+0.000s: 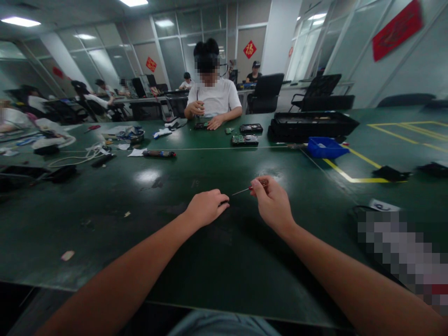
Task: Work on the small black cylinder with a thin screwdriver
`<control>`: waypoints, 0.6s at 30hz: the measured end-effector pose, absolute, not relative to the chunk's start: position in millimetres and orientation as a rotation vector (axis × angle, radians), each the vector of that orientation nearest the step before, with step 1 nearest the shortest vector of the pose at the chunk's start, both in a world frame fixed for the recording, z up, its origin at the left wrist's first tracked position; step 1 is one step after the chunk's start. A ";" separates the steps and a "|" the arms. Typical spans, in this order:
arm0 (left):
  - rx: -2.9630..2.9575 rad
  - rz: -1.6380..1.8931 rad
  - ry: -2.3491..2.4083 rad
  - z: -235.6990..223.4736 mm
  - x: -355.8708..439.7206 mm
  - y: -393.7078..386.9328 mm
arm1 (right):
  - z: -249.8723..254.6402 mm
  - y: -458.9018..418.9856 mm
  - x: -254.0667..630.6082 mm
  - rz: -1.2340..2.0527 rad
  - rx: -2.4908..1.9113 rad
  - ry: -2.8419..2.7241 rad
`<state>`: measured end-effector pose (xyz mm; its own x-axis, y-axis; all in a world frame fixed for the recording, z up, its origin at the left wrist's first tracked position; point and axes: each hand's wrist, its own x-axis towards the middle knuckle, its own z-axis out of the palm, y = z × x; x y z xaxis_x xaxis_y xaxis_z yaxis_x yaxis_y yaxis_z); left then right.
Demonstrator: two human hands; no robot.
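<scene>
My right hand is closed round a small screwdriver with a red handle. Its thin metal shaft points left toward my left hand. My left hand rests on the green table with its fingers curled and pinched at the tips. Whatever it pinches is too small and dark to make out. Both hands sit close together near the middle of the table in front of me.
A person in a white shirt works across the table, with circuit boards before them. A black tray and a blue bin lie at the right. A dark tool and cables lie left.
</scene>
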<state>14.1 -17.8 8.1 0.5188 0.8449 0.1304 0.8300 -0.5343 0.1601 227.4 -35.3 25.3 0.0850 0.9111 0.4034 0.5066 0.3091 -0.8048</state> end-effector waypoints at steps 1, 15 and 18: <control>2.663 0.305 1.480 8.0 14.0 -17.2 | 25.8 -35.5 227.2 0.504 -1.338 -1.564; 0.722 1.261 0.991 45.5 -39.4 14.8 | 25.8 -36.4 227.2 0.509 -1.324 -1.562; 0.637 1.322 1.031 50.7 -63.7 18.6 | 26.1 -37.1 227.2 0.520 -1.318 -1.563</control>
<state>-63.7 18.6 50.7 -0.0662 0.9683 -0.2409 -0.4695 0.1828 0.8638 227.2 -37.1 26.1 0.0774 0.9120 0.4029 0.4893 0.3173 -0.8124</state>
